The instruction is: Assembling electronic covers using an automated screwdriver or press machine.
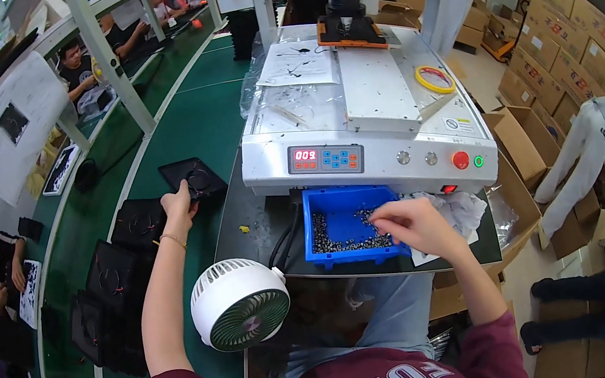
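Note:
My left hand (pixel 178 206) is closed on the near edge of a flat black square panel (pixel 199 175) with a round feature in its middle. To the left, several similar black panels (pixel 111 271) with thin wires lie in stacks. Over a blue plastic bin (pixel 352 255), my right hand (pixel 420 224) has thumb and fingertips pinched together; anything between them is too small to make out. Small dark metal pieces (pixel 322 237) are scattered along the bin's left side and front. Behind the bin stands a white press machine (pixel 272 146) with a lit display, buttons and a black-and-orange press head (pixel 351 32).
A white round fan (pixel 241 303) stands between my forearms. Yellow tape (pixel 435 79) and a paper sheet (pixel 296 65) lie on the machine. A green conveyor belt (pixel 181 121) runs along the left, with people seated beyond it. Cardboard boxes (pixel 562 29) and two more people are at right.

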The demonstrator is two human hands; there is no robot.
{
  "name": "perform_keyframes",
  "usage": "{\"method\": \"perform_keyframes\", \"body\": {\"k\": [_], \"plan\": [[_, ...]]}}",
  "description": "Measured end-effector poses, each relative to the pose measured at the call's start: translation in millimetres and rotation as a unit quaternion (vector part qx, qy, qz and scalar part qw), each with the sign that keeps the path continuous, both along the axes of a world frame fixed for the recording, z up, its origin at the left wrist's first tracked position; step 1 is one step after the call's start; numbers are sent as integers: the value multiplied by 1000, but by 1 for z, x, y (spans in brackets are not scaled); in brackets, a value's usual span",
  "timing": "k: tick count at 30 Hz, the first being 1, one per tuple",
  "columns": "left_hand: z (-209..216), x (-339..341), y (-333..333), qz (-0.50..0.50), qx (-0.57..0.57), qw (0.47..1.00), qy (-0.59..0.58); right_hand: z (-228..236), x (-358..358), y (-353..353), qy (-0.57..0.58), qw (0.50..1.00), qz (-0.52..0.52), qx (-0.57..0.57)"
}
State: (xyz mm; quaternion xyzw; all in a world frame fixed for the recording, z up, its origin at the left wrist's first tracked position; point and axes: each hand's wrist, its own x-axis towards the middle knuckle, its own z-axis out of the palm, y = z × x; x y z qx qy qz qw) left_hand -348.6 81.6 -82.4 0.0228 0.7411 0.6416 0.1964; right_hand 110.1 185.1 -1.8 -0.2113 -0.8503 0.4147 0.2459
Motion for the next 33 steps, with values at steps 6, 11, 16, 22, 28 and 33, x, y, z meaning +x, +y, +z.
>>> {"method": "perform_keyframes", "body": {"k": [6,11,16,22,28,33], "plan": [[11,0,-37,-67,145,982,-98,-37,-39,22,-205,914,23,349],[60,42,-78,-75,323,918,-217,-43,-49,24,-228,905,39,357],[116,102,-123,-127,439,852,-256,-15,-43,10,-56,983,51,167],[168,204,-140,-212,400,889,-63,46,-19,-23,119,986,103,-49],[162,261,-135,-192,380,904,-24,86,-22,-69,193,958,205,59],[141,282,-132,-228,377,898,-9,81,-38,-86,166,935,203,239]]}}
